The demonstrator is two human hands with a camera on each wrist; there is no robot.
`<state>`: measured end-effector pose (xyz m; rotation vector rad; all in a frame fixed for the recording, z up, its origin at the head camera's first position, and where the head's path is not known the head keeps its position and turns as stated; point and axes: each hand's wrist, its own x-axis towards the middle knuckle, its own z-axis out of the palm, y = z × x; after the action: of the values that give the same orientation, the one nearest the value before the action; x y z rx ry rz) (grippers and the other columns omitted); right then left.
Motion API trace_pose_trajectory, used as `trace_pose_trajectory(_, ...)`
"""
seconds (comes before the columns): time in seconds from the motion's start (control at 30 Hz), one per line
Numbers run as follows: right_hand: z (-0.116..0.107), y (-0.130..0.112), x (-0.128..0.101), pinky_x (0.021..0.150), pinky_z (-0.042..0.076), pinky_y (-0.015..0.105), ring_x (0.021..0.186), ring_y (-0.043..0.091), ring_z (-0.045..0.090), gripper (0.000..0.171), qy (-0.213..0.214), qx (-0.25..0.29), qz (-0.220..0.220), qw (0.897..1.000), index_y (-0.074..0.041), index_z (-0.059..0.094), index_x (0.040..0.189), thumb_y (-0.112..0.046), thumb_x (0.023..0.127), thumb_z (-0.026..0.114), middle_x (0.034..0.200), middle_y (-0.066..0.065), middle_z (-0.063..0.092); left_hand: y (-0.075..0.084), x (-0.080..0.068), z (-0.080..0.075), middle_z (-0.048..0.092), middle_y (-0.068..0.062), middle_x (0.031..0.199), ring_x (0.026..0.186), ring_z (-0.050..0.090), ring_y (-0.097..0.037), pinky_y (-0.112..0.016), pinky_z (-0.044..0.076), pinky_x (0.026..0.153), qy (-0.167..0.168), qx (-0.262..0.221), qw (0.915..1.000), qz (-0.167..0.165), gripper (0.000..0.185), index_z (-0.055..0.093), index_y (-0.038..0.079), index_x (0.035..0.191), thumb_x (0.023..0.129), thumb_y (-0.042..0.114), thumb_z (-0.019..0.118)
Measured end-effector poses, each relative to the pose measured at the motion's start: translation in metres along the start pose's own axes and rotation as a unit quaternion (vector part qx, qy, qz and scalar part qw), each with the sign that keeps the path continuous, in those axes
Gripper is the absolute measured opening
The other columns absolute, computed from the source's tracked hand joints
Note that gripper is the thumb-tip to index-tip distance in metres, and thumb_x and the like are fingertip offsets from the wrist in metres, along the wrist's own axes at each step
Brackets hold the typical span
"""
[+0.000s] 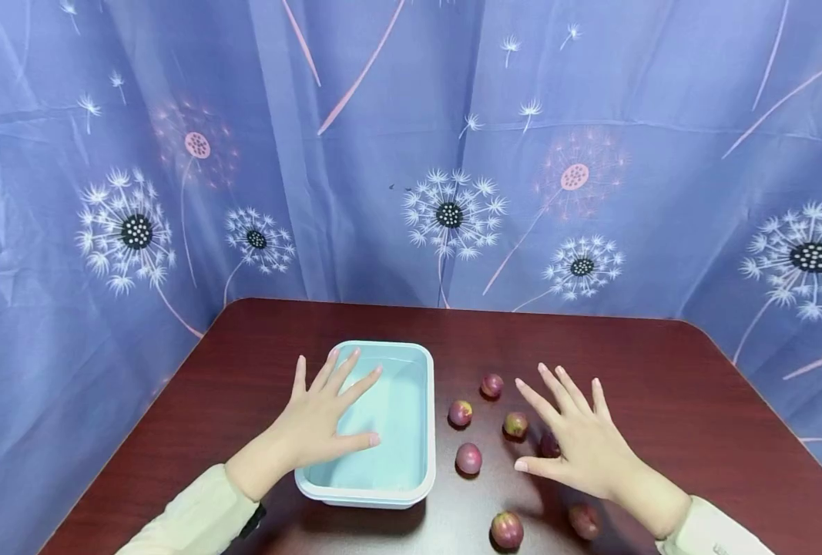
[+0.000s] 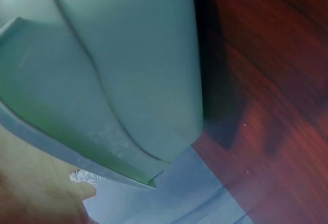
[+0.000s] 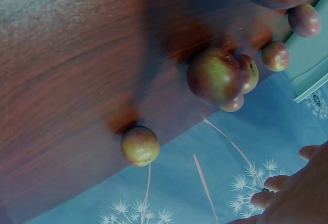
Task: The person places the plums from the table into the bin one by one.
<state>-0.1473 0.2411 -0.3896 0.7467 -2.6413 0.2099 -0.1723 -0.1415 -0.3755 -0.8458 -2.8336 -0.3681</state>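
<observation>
My left hand point(image 1: 317, 424) is spread above the left side of a light blue plastic tub point(image 1: 421, 432), holding nothing. In the left wrist view the side of the tub point(image 2: 146, 55) fills much of the picture, with part of the palm point(image 2: 36, 183) at the lower left. My right hand point(image 1: 587, 451) spreads its fingers over the right group of plums, gripping none. It partly covers one dark plum point(image 1: 549, 444); another plum point(image 1: 584, 521) lies below the wrist. In the right wrist view, a single plum point(image 3: 140, 146) sits apart from the others.
Between tub and right hand lie several reddish plums, among them a far one point(image 1: 491, 385), a greenish one point(image 1: 515, 425) and a near one point(image 1: 507, 530). The dark red tabletop point(image 1: 695, 432) meets a blue dandelion-print curtain point(image 1: 383, 193) behind.
</observation>
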Motion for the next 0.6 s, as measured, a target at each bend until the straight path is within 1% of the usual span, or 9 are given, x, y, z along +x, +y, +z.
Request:
trace_pose_trajectory(0.2,0.001,0.003,0.0,0.104,0.011,0.072,0.142,0.037,0.02,0.095,-0.005,-0.002,0.001,1.0,-0.02,0.036,0.147,-0.062,0.069,0.071,0.153,0.018,0.026,0.001,-0.001,0.001,0.018,-0.012,0.158,0.144,0.012,-0.041,-0.073,-0.005,0.104,0.004,-0.001,1.0,0.002,0.081,0.029,0.028,0.15,0.082,0.064,0.056)
trace_pose_trajectory(0.3,-0.002,0.003,0.001,0.105,0.012,0.07,0.142,0.037,0.021,0.096,-0.006,0.0,0.002,1.0,-0.02,0.035,0.147,-0.061,0.069,0.073,0.153,0.018,0.026,0.001,0.0,-0.001,0.019,-0.012,0.157,0.144,0.012,-0.041,-0.073,-0.003,0.104,0.013,-0.001,0.9999,0.002,0.082,0.03,0.028,0.149,0.081,0.063,0.058)
trace_pose_trajectory(0.4,-0.006,0.004,0.003,0.104,0.02,0.067,0.14,0.038,0.025,0.095,-0.005,0.002,0.002,1.0,-0.02,0.035,0.147,-0.06,0.069,0.073,0.152,0.018,0.028,0.001,0.001,-0.003,0.021,-0.013,0.157,0.144,0.012,-0.041,-0.073,0.003,0.105,0.027,0.001,0.9996,0.005,0.083,0.031,0.028,0.149,0.079,0.06,0.062)
trace_pose_trajectory(0.5,-0.008,0.003,0.004,0.099,0.028,0.064,0.136,0.04,0.03,0.094,-0.005,-0.001,0.002,1.0,-0.02,0.035,0.147,-0.062,0.07,0.071,0.15,0.019,0.03,-0.001,0.002,-0.003,0.023,-0.014,0.156,0.143,0.014,-0.042,-0.071,0.011,0.106,0.04,0.001,0.9991,0.014,0.084,0.032,0.027,0.148,0.078,0.055,0.067)
trace_pose_trajectory(0.6,-0.01,0.003,0.003,0.096,0.034,0.062,0.132,0.043,0.035,0.093,-0.005,-0.006,0.0,1.0,-0.019,0.037,0.146,-0.063,0.071,0.069,0.148,0.02,0.033,-0.003,0.002,-0.002,0.024,-0.015,0.155,0.142,0.017,-0.043,-0.07,0.019,0.105,0.051,0.002,0.9985,0.02,0.083,0.034,0.025,0.148,0.077,0.05,0.07)
